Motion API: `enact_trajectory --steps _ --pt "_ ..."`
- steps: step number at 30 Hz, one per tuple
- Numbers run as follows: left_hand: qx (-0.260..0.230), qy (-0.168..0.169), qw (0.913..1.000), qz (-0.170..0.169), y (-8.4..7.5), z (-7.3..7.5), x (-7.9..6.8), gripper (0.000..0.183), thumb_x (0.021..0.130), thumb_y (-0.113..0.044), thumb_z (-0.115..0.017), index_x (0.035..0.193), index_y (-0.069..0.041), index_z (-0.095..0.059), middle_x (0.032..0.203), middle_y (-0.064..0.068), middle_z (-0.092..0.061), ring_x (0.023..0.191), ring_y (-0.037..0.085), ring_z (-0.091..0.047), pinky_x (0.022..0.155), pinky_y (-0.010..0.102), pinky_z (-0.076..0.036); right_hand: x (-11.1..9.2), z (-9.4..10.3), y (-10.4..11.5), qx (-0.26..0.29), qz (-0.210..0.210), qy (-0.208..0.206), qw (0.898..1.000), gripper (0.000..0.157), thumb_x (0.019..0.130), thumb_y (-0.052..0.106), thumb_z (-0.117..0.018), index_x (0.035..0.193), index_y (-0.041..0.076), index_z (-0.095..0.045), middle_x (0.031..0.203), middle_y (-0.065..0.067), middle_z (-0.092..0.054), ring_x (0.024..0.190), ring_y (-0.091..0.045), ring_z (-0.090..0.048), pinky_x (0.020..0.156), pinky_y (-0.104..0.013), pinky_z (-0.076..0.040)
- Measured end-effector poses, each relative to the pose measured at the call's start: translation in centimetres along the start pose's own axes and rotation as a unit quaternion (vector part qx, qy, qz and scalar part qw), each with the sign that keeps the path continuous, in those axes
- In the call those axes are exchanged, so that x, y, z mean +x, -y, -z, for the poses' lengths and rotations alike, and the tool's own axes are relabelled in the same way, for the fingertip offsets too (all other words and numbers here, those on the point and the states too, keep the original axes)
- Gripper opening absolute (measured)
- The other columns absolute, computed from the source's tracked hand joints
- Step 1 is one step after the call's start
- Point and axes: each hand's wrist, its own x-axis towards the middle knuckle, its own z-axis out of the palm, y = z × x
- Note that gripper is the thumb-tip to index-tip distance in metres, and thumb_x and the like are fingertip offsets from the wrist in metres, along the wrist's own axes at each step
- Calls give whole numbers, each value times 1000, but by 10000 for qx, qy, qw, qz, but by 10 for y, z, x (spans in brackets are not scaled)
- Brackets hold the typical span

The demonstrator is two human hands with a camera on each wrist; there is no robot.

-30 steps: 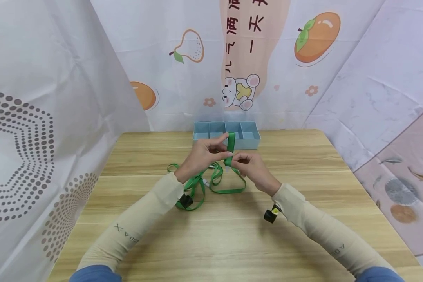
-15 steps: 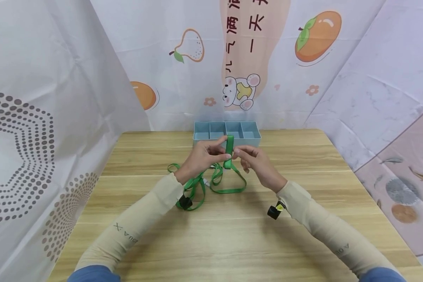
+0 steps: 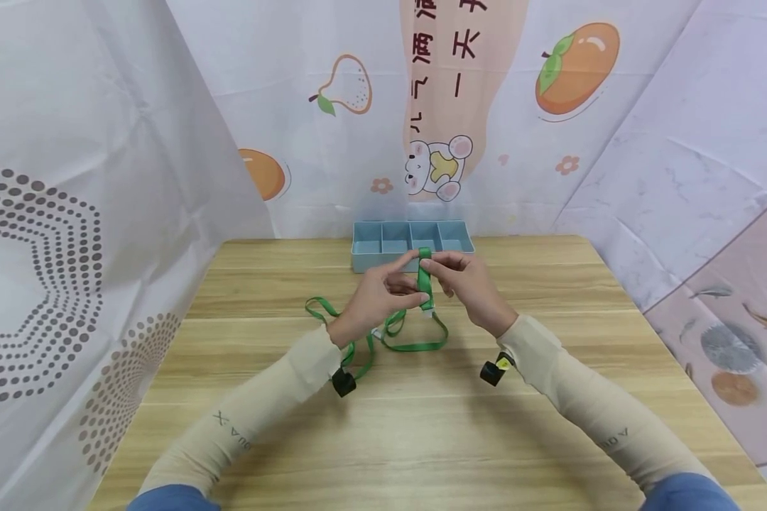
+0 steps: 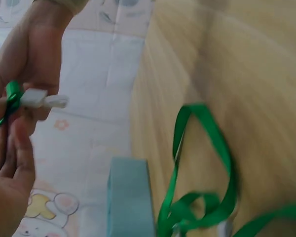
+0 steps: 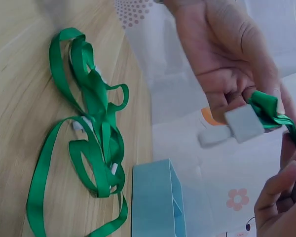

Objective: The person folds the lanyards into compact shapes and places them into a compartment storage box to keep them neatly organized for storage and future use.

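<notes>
A folded green lanyard [image 3: 425, 284] stands upright between both hands, above the table. At its lower end hangs a white plastic clip [image 5: 244, 123]. My left hand [image 3: 378, 294] holds the lanyard, its thumb near the lower end and its index finger reaching to the top. My right hand [image 3: 473, 287] pinches the upper part, thumb on the near side. Below the hands, more green lanyards [image 5: 96, 98] lie loosely looped on the table, with white and metal fittings among them; my left forearm partly hides them in the head view.
A light blue tray [image 3: 366, 264] with several compartments stands at the back of the wooden table [image 3: 409, 440], just behind the hands. Printed cloth [image 3: 332, 163] hangs behind and along both sides. A small black camera [image 3: 344, 382] is strapped under the left wrist.
My right hand has gone from the lanyard's lower end, past its middle, up to the top part, where it now pinches. The held lanyard and my left hand have shifted slightly right and down.
</notes>
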Motion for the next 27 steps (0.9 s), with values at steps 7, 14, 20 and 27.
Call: enact_trajectory --steps 7,14,20,27 --pt "-601 -251 9967 493 9 -6 -3 41 96 -17 -76 136 -13 -68 112 15 -74 101 23 -70 91 37 -56 3 0 4 317 -27 -359 9988 18 95 26 -78 104 11 -79 78 1 -61 61 -13 -43 57 -26 -38" --pt "-285 -49 9943 1028 14 -5 -3 26 99 -28 -73 117 -11 -79 118 7 -73 101 21 -65 90 39 -53 4 -1 2 252 -26 -437 9987 21 95 25 -78 107 8 -78 80 1 -62 60 -12 -43 56 -25 -39" --pt "-174 -125 9944 1040 16 -4 -5 27 99 -31 -72 117 -11 -79 108 2 -73 95 21 -64 79 35 -53 0 3 -3 -109 -673 38 9977 30 97 31 -76 114 7 -75 83 1 -62 65 -15 -47 61 -29 -43" --pt "-322 -161 9935 1084 16 -5 -6 24 98 -29 -74 113 -11 -80 90 2 -68 72 17 -54 69 35 -45 -2 4 -13 -403 -306 74 9987 24 95 26 -78 110 6 -75 90 -2 -67 63 -15 -46 58 -28 -42"
